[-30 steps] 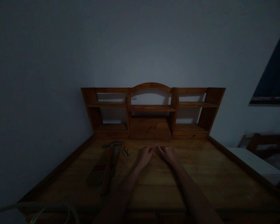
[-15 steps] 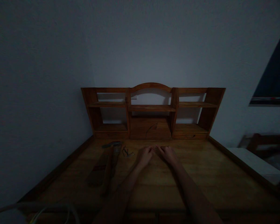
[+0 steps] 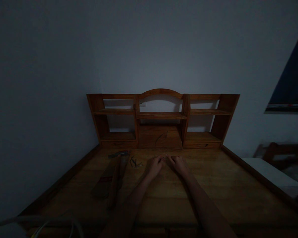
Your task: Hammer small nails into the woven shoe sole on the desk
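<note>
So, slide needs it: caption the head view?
Left hand and right hand, fingertips close, on wooden desk beside hammer, nails.

On the surface (image 3: 213,185), the left hand (image 3: 154,166) and right hand (image 3: 179,164) lie side by side (fingertips nearly meeting) before the shelf unit (image 3: 161,115); nails (image 3: 135,162), then a hammer (image 3: 115,175), lie to their left.

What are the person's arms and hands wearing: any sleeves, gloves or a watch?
The left hand and right hand are bare, with no gloves. The left forearm and right forearm are uncovered to the picture's bottom edge, so no sleeves are in view. No watch, bracelet or ring can be made out, though the dim light could hide one.
</note>
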Demonstrator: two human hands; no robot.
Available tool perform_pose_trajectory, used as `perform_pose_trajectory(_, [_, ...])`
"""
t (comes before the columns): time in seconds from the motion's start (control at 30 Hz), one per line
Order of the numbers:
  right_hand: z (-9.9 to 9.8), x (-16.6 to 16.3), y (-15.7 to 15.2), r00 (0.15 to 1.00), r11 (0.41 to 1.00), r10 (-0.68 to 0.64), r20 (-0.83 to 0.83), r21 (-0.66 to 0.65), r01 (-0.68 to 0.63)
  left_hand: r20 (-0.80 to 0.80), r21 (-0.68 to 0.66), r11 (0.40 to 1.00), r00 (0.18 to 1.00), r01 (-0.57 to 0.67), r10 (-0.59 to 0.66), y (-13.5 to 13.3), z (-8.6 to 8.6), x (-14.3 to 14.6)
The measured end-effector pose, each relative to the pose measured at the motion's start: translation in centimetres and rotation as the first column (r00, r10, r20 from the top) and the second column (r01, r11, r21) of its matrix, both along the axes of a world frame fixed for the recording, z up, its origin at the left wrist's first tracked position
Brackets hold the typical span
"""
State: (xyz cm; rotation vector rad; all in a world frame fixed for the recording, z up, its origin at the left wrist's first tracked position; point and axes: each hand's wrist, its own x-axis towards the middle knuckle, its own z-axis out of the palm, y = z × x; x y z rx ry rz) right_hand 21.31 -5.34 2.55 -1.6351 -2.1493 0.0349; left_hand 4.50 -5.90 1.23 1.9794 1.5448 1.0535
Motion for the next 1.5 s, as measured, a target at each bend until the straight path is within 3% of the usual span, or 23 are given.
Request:
perform_pose_trajectory(0.67, [0.23, -0.05, -0.02, 1.0, 1.0, 0.003, -0.011, -0.014, -0.003, 0.003, 0.064, 0.997, 0.999, 0.052, -0.052, 0.22, -0.47, -0.32])
perform_pose_trajectory(0.83, [0.04, -0.02, 0.12, 1.0, 1.0, 0.024, -0.017, -0.003, -0.024, -0.021, 0.002, 1.0, 1.0, -0.005, 0.005, 0.02, -0.06, -0.16])
perform_pose_trajectory(0.97, [-0.02, 0.06, 0.09, 0.999, 1.0, 0.03, -0.01, -0.004, -0.03, -0.009, -0.018, 1.0, 1.0, 0.023, -0.023, -0.12, 0.26, -0.1])
perform_pose_trajectory(1.23, [-0.31, -0.02, 0.43, 1.0, 1.0, 0.012, -0.014, -0.006, -0.012, -0.034, -0.008, 1.0, 0.999, -0.018, 0.018, -0.29, 0.3, -0.16])
perform_pose_trajectory(1.5, [-0.35, 0.01, 0.31, 1.0, 1.0, 0.016, -0.017, 0.005, -0.016, -0.019, 0.021, 0.999, 1.0, 0.024, -0.024, 0.12, -0.19, -0.12])
